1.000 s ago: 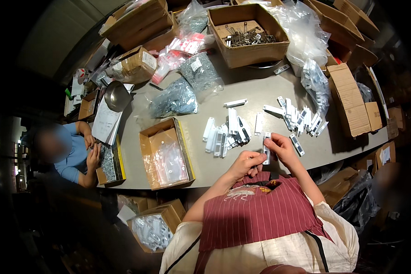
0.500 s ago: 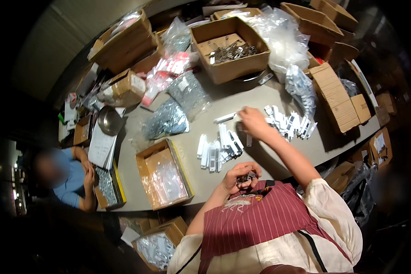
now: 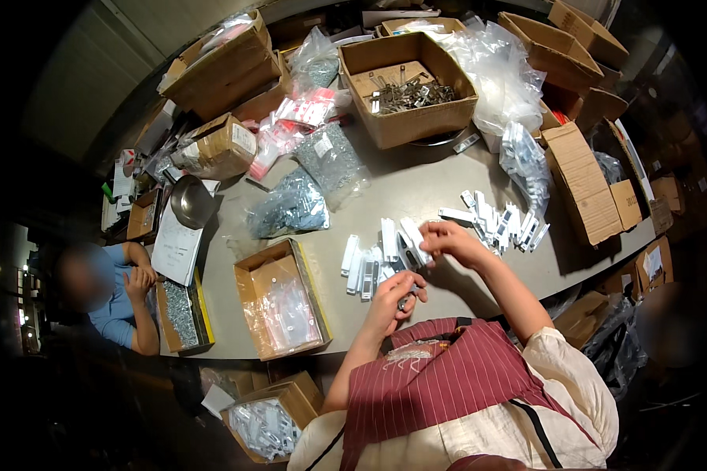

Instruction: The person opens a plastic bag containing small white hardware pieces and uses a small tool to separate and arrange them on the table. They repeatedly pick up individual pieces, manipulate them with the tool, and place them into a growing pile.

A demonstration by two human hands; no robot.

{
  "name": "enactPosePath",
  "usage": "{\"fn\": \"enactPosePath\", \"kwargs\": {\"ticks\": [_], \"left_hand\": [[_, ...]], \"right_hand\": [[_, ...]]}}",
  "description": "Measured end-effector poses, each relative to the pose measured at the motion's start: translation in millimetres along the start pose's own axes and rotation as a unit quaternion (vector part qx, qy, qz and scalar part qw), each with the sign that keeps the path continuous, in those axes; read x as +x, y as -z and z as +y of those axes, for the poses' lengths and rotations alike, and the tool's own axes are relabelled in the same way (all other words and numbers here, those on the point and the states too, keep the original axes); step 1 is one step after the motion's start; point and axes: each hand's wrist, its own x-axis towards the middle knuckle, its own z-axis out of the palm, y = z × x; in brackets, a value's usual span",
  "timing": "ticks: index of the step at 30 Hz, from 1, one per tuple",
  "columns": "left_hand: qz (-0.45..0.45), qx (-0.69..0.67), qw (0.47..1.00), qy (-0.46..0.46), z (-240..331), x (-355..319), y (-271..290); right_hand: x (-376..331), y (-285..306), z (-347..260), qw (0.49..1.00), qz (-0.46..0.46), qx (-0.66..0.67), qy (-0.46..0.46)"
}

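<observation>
My right hand (image 3: 452, 243) pinches a slim white plastic housing (image 3: 415, 237) by its side, at the right edge of a group of similar housings (image 3: 357, 271). Close to my apron, my left hand (image 3: 395, 304) is curled round small metal pieces (image 3: 406, 300); a bit of grey metal shows between its fingers, and their exact kind is hidden. More white housings (image 3: 501, 224) lie in a loose heap beyond my right hand, some with dark slots facing up.
An open carton of small metal parts (image 3: 416, 94) stands at the back. A shallow carton of clear bags (image 3: 284, 314) is left of my hands. Plastic bags (image 3: 291, 206), a steel bowl (image 3: 192, 202) and a seated person (image 3: 106, 298) are farther left. A flapped carton (image 3: 581, 184) borders the right.
My right hand has drawn back toward me and now holds a white housing. My left hand has shifted left and forward, up to the left group. The housing lying beyond that group is gone from there.
</observation>
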Motion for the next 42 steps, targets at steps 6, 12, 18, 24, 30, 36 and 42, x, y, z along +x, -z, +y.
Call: {"fn": "enactPosePath", "kwargs": {"ticks": [6,12,18,24,30,36,42], "left_hand": [[-0.003,0.287,0.957,-0.036,-15.1,18.5,-10.5],[-0.021,0.427,0.902,-0.059,-25.3,18.1,-18.2],[0.017,0.225,0.973,0.056,-14.9,3.4,-32.7],[-0.015,0.000,0.999,0.030,-15.0,-6.3,-19.5],[-0.031,0.054,0.998,-0.010,-22.8,6.7,3.9],[0.072,0.042,0.996,0.033,2.9,-1.6,-18.0],[0.107,0.076,0.988,-0.086,7.1,0.6,-23.1]], "right_hand": [[-46.2,-13.4,25.8,0.999,0.017,0.047,0.004],[-55.8,-22.1,35.8,0.996,0.051,0.067,0.023],[-56.7,-39.5,33.1,0.995,0.056,0.079,0.029],[-58.6,-23.0,26.0,0.990,0.101,0.093,0.037],[-72.5,-35.3,8.7,0.997,0.009,0.065,-0.028],[-54.2,-38.3,53.8,0.997,0.023,0.040,0.055],[-52.3,-58.2,30.5,0.985,0.134,-0.069,0.078]]}}
